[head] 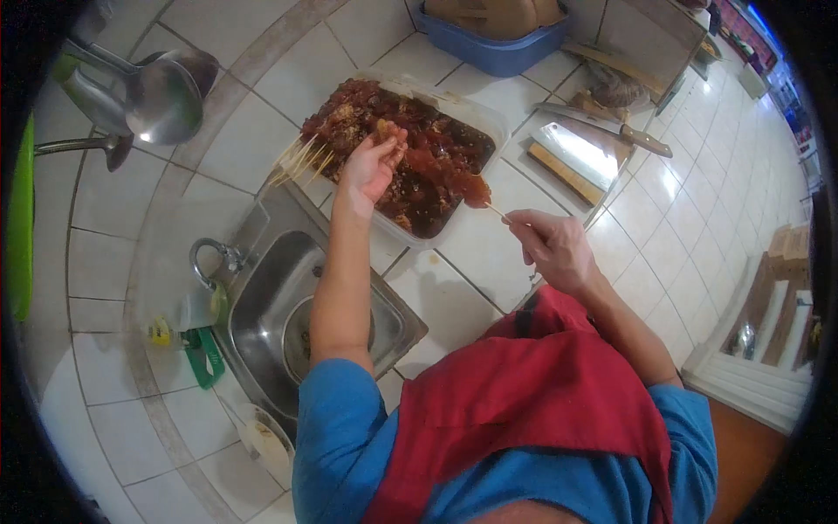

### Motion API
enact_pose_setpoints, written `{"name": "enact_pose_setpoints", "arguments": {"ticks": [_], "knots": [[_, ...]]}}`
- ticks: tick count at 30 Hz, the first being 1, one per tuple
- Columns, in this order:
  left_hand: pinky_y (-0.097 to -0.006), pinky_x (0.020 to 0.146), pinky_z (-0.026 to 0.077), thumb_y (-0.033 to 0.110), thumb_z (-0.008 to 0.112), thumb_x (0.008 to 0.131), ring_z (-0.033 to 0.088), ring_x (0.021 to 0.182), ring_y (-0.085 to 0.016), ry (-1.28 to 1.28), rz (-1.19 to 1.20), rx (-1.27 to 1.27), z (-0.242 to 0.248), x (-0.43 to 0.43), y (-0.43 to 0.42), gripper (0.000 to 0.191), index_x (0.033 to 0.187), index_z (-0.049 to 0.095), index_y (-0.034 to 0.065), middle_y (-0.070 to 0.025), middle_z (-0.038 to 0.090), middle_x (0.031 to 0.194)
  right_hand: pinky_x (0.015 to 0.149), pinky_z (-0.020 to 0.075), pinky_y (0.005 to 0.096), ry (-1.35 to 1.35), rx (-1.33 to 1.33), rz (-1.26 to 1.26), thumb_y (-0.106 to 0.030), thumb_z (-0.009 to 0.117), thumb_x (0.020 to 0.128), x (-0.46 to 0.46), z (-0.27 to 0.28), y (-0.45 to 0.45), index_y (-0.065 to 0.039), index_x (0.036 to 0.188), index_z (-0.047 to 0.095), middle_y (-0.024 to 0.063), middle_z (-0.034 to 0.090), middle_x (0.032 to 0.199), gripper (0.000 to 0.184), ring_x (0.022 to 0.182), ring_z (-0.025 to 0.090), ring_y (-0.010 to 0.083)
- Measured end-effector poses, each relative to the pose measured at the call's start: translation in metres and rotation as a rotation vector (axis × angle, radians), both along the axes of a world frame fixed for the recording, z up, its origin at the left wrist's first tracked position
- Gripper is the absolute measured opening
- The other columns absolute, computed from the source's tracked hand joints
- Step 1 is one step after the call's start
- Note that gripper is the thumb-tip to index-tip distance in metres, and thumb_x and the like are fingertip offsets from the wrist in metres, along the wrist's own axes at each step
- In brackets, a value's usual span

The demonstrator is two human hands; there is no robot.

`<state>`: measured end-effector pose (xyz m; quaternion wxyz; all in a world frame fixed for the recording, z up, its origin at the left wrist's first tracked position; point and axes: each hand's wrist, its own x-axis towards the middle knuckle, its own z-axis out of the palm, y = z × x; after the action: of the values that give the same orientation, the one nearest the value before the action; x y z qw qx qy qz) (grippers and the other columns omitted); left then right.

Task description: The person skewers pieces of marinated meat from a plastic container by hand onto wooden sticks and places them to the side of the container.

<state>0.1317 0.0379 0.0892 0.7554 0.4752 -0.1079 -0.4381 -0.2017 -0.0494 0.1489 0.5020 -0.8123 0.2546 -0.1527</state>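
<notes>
My right hand (553, 245) grips the bare end of a thin wooden skewer (496, 211). Red marinated meat (473, 190) is threaded on its far part, above the near right rim of a plastic tub (501, 134). Inside the tub lie more meat pieces (419, 196) in dark marinade. Over the tub's middle, my left hand (373, 167) pinches a small piece of meat (395, 134) in curled fingers, which partly hide it. Loaded skewers rest at the tub's left side, their bare stick ends (304, 160) jutting over the rim.
A steel sink (275, 281) with a faucet (226, 255) lies nearer on the left. A cleaver (579, 154) and a wooden-handled knife (645, 141) lie right of the tub. Behind stands a blue basin (497, 56). Ladles (163, 98) hang on the left wall.
</notes>
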Motion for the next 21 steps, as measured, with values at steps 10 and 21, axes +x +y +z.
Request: {"name": "enact_pose_setpoints", "arguments": {"ticks": [10,21], "knots": [[-0.0356,0.09,0.05,0.013,0.056,0.097,0.064,0.1,-0.02,-0.091,-0.051,0.049,0.019,-0.012,0.004,0.01,0.105,0.059,0.007,-0.008,0.067,0.103,0.05,0.0462,0.0305,0.064,-0.011,-0.011,-0.015,0.057,0.094,0.003,0.0,-0.004,-0.004,0.103,0.068,0.0084,0.059,0.057,0.018,0.05,0.058,0.0136],[-0.0295,0.081,0.054,0.019,0.057,0.098,0.067,0.096,-0.018,-0.345,-0.019,0.149,0.017,-0.014,0.002,0.015,0.105,0.062,0.0073,-0.0066,0.069,0.101,0.064,0.0516,0.0382,0.078,-0.186,0.041,-0.015,0.06,0.09,0.001,-0.001,-0.02,-0.007,0.103,0.069,0.0165,0.068,0.083,0.018,0.071,0.066,0.0328]]}}
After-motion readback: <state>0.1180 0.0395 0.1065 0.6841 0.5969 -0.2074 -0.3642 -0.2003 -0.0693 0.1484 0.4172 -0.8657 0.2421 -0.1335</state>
